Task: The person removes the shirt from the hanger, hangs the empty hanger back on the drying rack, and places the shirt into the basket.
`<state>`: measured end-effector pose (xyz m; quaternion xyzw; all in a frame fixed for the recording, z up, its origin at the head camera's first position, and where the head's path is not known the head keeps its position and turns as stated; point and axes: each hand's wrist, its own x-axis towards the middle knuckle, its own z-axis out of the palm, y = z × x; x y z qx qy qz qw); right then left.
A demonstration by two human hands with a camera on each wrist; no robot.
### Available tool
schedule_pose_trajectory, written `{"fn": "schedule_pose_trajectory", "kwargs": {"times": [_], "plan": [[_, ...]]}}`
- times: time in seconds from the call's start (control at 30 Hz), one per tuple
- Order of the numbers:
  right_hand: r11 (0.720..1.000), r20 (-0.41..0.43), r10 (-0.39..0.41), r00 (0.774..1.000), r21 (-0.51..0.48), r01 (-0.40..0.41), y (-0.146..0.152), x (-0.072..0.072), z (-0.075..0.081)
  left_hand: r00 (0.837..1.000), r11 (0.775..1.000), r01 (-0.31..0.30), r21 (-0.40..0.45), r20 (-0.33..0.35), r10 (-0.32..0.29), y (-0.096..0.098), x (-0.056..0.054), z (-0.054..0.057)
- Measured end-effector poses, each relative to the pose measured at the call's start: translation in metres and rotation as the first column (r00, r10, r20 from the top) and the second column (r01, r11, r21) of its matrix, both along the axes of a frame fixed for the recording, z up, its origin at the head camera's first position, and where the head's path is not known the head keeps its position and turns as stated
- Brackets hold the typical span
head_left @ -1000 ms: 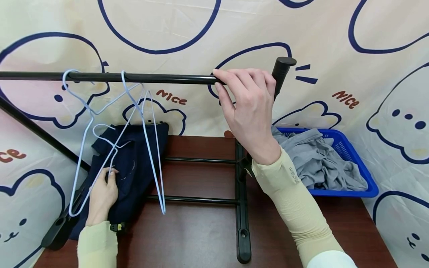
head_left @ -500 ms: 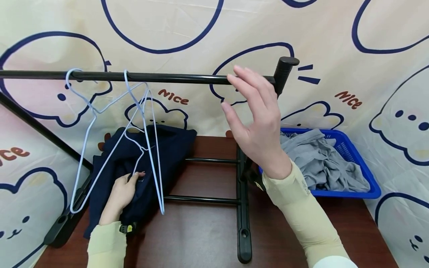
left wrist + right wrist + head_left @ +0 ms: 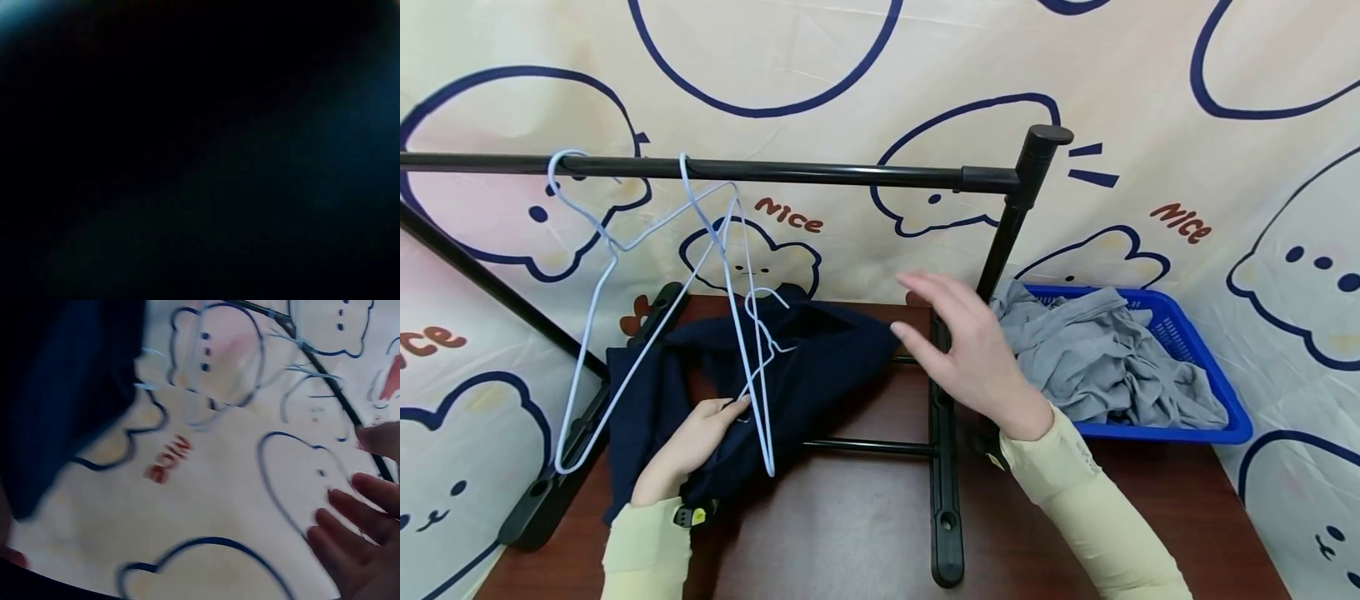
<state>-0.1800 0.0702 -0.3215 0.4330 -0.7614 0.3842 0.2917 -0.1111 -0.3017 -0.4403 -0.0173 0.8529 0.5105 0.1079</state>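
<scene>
My left hand [image 3: 692, 442] pinches a navy garment [image 3: 842, 342] together with the arm of a pale hanger [image 3: 765, 342] at it. The hanger's hook sticks up free above the cloth. Whether the garment is a shirt or trousers cannot be told from its folds. My right hand [image 3: 970, 354] hovers near the garment's right end, fingers apart and holding nothing; the right wrist view has the spread fingers [image 3: 356, 531] at right and the navy cloth [image 3: 69, 381] at left. Dark blur fills the left wrist view.
A black rack's bar [image 3: 850, 173] runs across above the table [image 3: 850, 517], with two light-blue hangers [image 3: 591, 312] hooked on its left half. The rack's foot [image 3: 945, 500] and lower rails lie on the table. A blue basket [image 3: 1217, 392] holds grey cloth [image 3: 1120, 358].
My left hand has carried the navy garment and hanger rightward, behind the hanging hangers. My right hand has let go of the bar and come down towards the garment.
</scene>
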Motion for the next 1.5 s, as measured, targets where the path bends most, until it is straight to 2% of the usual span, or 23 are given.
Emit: {"fn": "schedule_pose_trajectory", "kwargs": {"times": [0.07, 0.13, 0.2, 0.3, 0.37, 0.43, 0.6, 0.7, 0.8, 1.0, 1.13, 1.23, 1.37, 1.43, 1.5], "plan": [[0.994, 0.125, -0.018, 0.992, 0.111, 0.004, 0.001, -0.001, -0.016, 0.997, 0.996, 0.071, 0.053, -0.012, -0.071, 0.0, 0.002, 0.0], [0.976, 0.247, -0.046, 0.968, 0.216, -0.009, 0.002, -0.002, -0.03, 0.991, 0.986, 0.134, 0.095, -0.032, -0.132, -0.001, 0.005, 0.001], [0.955, 0.355, -0.08, 0.932, 0.296, -0.03, 0.001, -0.002, -0.043, 0.981, 0.976, 0.188, 0.106, -0.066, -0.182, -0.003, 0.007, 0.0], [0.926, 0.479, -0.122, 0.869, 0.37, -0.074, -0.001, -0.004, -0.061, 0.973, 0.967, 0.226, 0.121, -0.081, -0.217, -0.005, 0.01, 0.0], [0.906, 0.517, -0.154, 0.842, 0.414, -0.088, -0.003, -0.005, -0.072, 0.972, 0.962, 0.234, 0.138, -0.064, -0.227, -0.005, 0.011, 0.001], [0.884, 0.526, -0.191, 0.828, 0.46, -0.088, -0.005, -0.005, -0.081, 0.973, 0.96, 0.229, 0.16, -0.025, -0.228, -0.005, 0.013, 0.004], [0.839, 0.481, -0.261, 0.837, 0.542, -0.05, -0.006, 0.0, -0.09, 0.976, 0.969, 0.219, 0.117, -0.017, -0.219, -0.005, 0.017, 0.011], [0.828, 0.461, -0.257, 0.85, 0.559, -0.053, -0.003, 0.004, -0.088, 0.981, 0.977, 0.194, 0.091, -0.044, -0.191, -0.005, 0.018, 0.014], [0.832, 0.469, -0.231, 0.852, 0.549, -0.076, 0.002, 0.009, -0.083, 0.981, 0.979, 0.185, 0.085, -0.074, -0.179, -0.003, 0.016, 0.013], [0.872, 0.534, -0.131, 0.836, 0.463, -0.158, 0.024, 0.019, -0.07, 0.959, 0.963, 0.249, 0.108, -0.165, -0.229, 0.011, 0.01, 0.009], [0.881, 0.546, -0.083, 0.834, 0.431, -0.195, 0.048, 0.027, -0.054, 0.946, 0.95, 0.287, 0.123, -0.192, -0.261, 0.029, 0.005, 0.007], [0.88, 0.546, -0.073, 0.835, 0.429, -0.203, 0.068, 0.034, -0.04, 0.934, 0.924, 0.332, 0.188, -0.205, -0.294, 0.047, 0.002, 0.005], [0.894, 0.548, -0.032, 0.836, 0.39, -0.221, 0.095, 0.045, -0.022, 0.917, 0.869, 0.391, 0.302, -0.206, -0.342, 0.073, 0.001, 0.009], [0.902, 0.55, -0.024, 0.835, 0.373, -0.219, 0.109, 0.05, -0.013, 0.904, 0.851, 0.418, 0.317, -0.232, -0.358, 0.087, 0.001, 0.012], [0.907, 0.55, -0.032, 0.835, 0.367, -0.207, 0.122, 0.056, -0.005, 0.889, 0.842, 0.441, 0.309, -0.275, -0.365, 0.101, 0.0, 0.014]]}}
